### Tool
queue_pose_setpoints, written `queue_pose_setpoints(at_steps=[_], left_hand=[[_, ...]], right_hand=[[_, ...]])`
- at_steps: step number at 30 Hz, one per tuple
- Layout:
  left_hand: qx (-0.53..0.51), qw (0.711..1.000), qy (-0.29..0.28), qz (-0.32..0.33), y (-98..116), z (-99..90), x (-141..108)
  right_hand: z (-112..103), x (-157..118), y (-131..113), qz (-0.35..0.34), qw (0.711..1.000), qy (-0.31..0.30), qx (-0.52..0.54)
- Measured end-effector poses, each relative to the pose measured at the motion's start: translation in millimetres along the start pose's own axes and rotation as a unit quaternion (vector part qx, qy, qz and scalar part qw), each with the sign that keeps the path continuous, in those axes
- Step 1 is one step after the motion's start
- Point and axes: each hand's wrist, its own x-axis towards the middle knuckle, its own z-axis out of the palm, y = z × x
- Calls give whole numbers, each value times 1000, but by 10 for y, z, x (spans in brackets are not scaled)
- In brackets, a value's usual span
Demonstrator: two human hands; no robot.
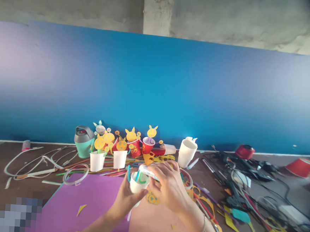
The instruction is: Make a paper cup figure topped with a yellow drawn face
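A small white paper cup [137,185] is held by my left hand [125,198], its fingers round the side. Blue and green straw pieces [142,181] show inside the cup and at its rim. My right hand [169,187] is closed on a white object [147,171] just over the cup's right edge; what it is exactly I cannot make out. Beneath both hands lie a purple sheet [93,203] and a light orange sheet [152,225]. Several yellow paper pieces [153,198] rest on the orange sheet below my right hand.
Behind stand white cups [97,162] and red cups [148,147] with yellow animal faces, a teal bottle [84,144] and a taller white cup [186,153]. Black cables [257,172], cut yellow paper [242,230] and a red cup [301,167] lie right. A blue partition [157,88] rises behind.
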Motion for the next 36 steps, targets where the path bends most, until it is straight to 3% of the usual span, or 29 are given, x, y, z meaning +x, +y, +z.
queue_pose_setpoints(at_steps=[5, 8, 12, 16, 18, 20, 22, 24, 27, 29, 32, 36], left_hand=[[2, 999, 14, -32, 19, -42, 1], [-9, 997, 31, -71, 36, -53, -13], [-24, 996, 47, -77, 51, -45, -30], [-41, 994, 50, -84, 40, -28, -43], [-55, 993, 50, -91, 10, -24, -49], [-68, 993, 50, -87, -40, -26, -52], [-72, 993, 48, -75, -98, -33, -50], [-70, 994, 51, -64, -137, -37, -48], [-58, 996, 49, -54, -119, -22, -50], [-47, 997, 39, -46, -68, 0, -55], [-27, 999, 29, -33, -1, 36, -64], [27, 999, 21, 6, 13, 66, -81]], right_hand=[[30, -10, 18, -12, 1000, 8, -26], [33, -7, 51, -1, 999, 15, -28], [70, -14, 101, 24, 999, 8, -24], [258, -27, 285, 137, 985, 23, 98], [377, -32, 461, 218, 950, 28, 221], [465, -45, 661, 277, 917, 79, 274], [503, -73, 836, 313, 917, 91, 230], [505, -112, 950, 329, 935, 72, 107], [493, -172, 1010, 297, 950, 41, -82], [497, -203, 1015, 277, 949, 22, -151], [500, -217, 1001, 272, 944, -1, -187], [424, -130, 803, 230, 966, 63, -100]])
